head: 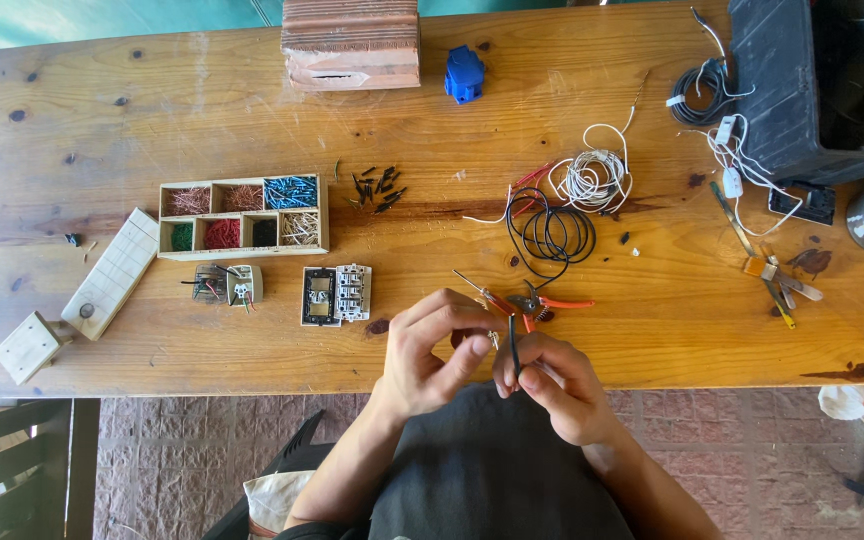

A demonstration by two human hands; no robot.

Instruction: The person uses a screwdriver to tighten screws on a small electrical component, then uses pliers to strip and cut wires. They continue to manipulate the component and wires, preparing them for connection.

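Both hands meet just off the near edge of the long wooden bench. The right hand pinches a short length of thin black wire, held upright between its curled fingers. The left hand is closed narrow beside it, its fingertips at the wire's top end. Just beyond them, near the near edge, lie orange-handled metal pliers. Further in sits a loose coil of black cable, and toward the left end a compartmented wooden tray of coloured wire pieces.
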